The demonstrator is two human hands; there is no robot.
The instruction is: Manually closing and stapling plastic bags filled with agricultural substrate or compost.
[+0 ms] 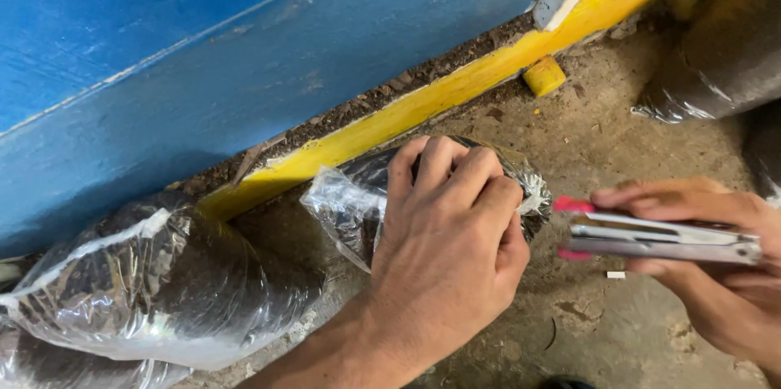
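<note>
Left hand (451,226) clamps the soft, crinkly soil-filled plastic bag (358,202), gripped at its folded end; right hand (716,267), at 3 o'clock, closes around a metal stapler (659,241).

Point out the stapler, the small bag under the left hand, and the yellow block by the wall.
stapler (663,240): head view, on its metal top arm.
small bag (346,206): head view, on its clear plastic end.
yellow block (544,76): head view, on its top face.
</note>
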